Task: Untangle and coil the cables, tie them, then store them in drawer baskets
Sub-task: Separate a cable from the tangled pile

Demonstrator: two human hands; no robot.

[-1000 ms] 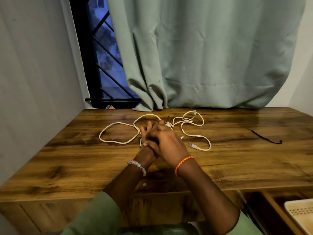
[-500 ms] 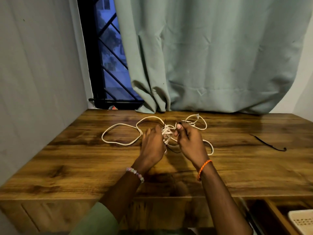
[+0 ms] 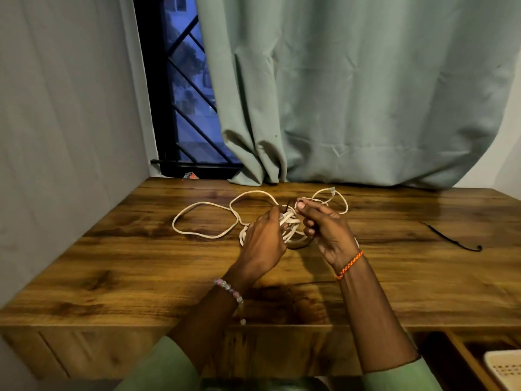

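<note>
Setting: a wooden desk (image 3: 118, 266) stands in a corner, a grey wall on the left and a pale green curtain (image 3: 352, 94) hanging down to its back edge.
Cable: a white cable (image 3: 197, 235) lies tangled at the middle of the desk, toward the back; one large loop spreads flat to the left, smaller loops reach toward the curtain, and a bunched knot of strands is lifted between the two hands.
Connector: a pale plug end (image 3: 332, 190) sits at the far side of the small loops, near the curtain hem.
Left hand: the left hand (image 3: 262, 244) has its fingers curled round the bunched strands, back of the hand toward the camera; a beaded bracelet (image 3: 229, 290) circles the wrist.
Right hand: the right hand (image 3: 324, 232) pinches the top of the knot between thumb and fingertips, just beside the left; an orange braided band (image 3: 349, 265) is on its wrist.
Dark strand: a thin dark strand pokes up out of the knot between the hands; whether it is a second cable cannot be told.
Tie: a thin black strip (image 3: 451, 238) lies alone on the desk, well apart to the right.
Drawer: an open drawer (image 3: 456, 359) under the desk's right end holds a white perforated basket (image 3: 504, 371), cut by the frame edge.
Window: a dark barred window (image 3: 186, 103) shows left of the curtain.
Sleeves: green sleeves cover both forearms at the bottom edge.
</note>
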